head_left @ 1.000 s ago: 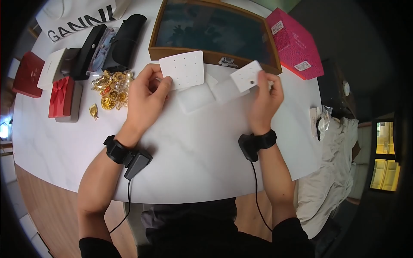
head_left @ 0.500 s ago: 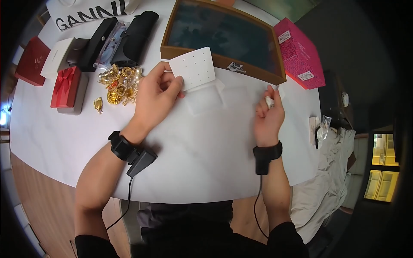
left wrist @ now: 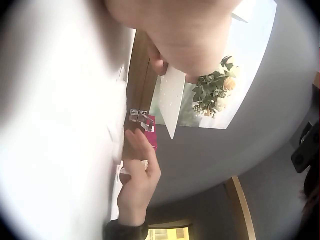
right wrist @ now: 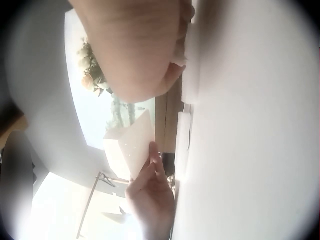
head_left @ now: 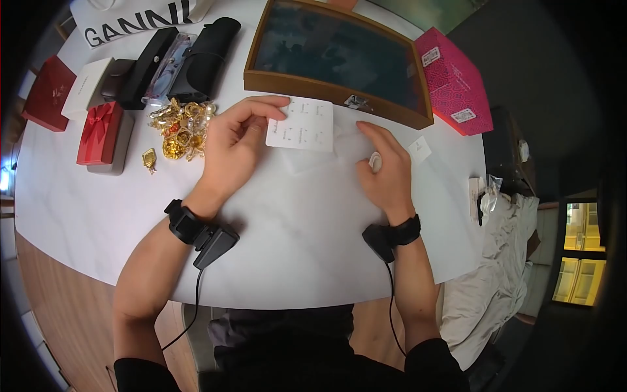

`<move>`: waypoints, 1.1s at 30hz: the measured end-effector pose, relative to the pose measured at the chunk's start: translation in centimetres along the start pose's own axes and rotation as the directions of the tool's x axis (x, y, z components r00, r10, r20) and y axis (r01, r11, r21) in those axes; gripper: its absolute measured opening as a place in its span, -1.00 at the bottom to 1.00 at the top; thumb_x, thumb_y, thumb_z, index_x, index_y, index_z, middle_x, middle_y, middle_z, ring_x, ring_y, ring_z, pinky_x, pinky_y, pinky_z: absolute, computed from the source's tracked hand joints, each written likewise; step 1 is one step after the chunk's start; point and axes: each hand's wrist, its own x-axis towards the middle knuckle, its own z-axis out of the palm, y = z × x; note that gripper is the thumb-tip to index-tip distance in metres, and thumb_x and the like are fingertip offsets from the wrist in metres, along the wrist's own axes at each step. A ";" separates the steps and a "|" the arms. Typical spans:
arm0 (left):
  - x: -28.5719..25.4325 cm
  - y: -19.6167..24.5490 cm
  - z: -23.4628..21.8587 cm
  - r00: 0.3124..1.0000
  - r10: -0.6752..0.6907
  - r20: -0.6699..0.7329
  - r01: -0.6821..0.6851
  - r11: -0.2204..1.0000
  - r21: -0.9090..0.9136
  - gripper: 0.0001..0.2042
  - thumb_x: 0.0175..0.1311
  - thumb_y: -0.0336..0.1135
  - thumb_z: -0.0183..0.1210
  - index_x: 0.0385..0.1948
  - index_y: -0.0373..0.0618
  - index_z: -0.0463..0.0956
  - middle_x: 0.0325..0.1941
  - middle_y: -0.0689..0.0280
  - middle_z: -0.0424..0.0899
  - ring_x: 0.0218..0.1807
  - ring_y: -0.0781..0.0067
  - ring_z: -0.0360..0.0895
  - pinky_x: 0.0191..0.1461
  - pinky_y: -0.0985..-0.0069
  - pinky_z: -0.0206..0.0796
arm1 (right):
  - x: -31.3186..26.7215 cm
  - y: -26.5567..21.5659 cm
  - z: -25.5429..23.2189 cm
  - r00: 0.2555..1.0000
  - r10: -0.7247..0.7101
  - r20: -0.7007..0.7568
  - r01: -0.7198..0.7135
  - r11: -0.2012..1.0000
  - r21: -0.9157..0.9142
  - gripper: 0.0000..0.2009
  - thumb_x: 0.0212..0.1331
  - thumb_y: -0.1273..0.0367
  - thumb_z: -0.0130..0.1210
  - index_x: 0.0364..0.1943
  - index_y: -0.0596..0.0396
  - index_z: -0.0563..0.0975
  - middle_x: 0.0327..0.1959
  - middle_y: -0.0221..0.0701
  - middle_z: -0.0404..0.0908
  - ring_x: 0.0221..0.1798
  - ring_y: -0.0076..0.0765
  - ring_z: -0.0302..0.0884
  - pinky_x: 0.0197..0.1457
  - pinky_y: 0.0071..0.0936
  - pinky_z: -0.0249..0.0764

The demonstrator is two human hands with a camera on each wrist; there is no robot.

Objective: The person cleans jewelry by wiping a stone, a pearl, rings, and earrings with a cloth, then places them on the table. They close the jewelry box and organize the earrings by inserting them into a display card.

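White card (head_left: 304, 127) pinched by the left hand (head_left: 234, 145), long axis pointing rightward; right hand (head_left: 388, 173) holds a small white piece (head_left: 375, 161).

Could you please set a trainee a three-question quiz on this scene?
1. Which hand holds the white card over the table?
2. Fill in: the small red box at the left of the head view is topped with a ____.
3. True or false: in the head view, the pink box stands to the right of the wooden case.

Key: 1. the left hand; 2. bow; 3. true.
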 end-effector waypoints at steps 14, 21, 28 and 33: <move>-0.2 1.0 0.9 0.998 -0.049 -0.029 0.048 0.999 -0.017 -0.54 0.23 -0.73 0.18 0.18 -0.19 0.50 0.01 0.35 0.62 0.00 0.64 0.58 -0.10 0.73 0.52 | -0.5 -2.1 1.6 0.967 -0.125 0.224 0.136 0.990 -0.034 -0.54 0.10 0.18 0.37 0.07 0.02 0.56 0.30 -0.43 0.55 -0.17 -0.18 0.73 -0.18 -0.35 0.64; 0.0 0.6 0.5 0.993 -0.110 0.040 0.115 0.986 -0.120 -0.52 0.28 -0.68 0.19 0.26 -0.21 0.43 -0.04 0.30 0.69 -0.07 0.65 0.61 0.00 0.66 0.50 | -0.5 -2.6 2.1 0.990 -0.086 0.112 0.074 0.992 0.104 -0.62 0.09 0.24 0.39 -0.09 0.11 0.53 0.12 -0.33 0.61 -0.23 -0.18 0.71 -0.18 -0.36 0.62; 0.1 0.8 0.3 0.956 -0.277 0.096 0.289 0.944 -0.157 -0.70 0.35 -0.54 0.24 0.10 -0.30 0.55 -0.10 0.26 0.76 -0.05 0.62 0.66 0.03 0.65 0.51 | -0.8 -2.7 2.8 0.996 -0.006 -0.085 0.025 0.975 0.219 -0.71 0.19 0.37 0.31 -0.05 0.18 0.56 -0.21 -0.29 0.66 -0.39 -0.29 0.57 -0.25 -0.42 0.50; 0.0 0.5 0.4 0.966 -0.226 0.124 0.242 0.960 -0.143 -0.76 0.35 -0.52 0.26 0.02 -0.31 0.58 -0.11 0.27 0.76 -0.07 0.61 0.66 0.03 0.64 0.52 | -1.2 -4.1 2.6 0.961 0.276 0.018 -0.264 0.893 0.364 -0.76 0.30 0.35 0.24 -0.07 0.23 0.59 -0.41 -0.32 0.65 -0.38 -0.52 0.53 -0.25 -0.49 0.48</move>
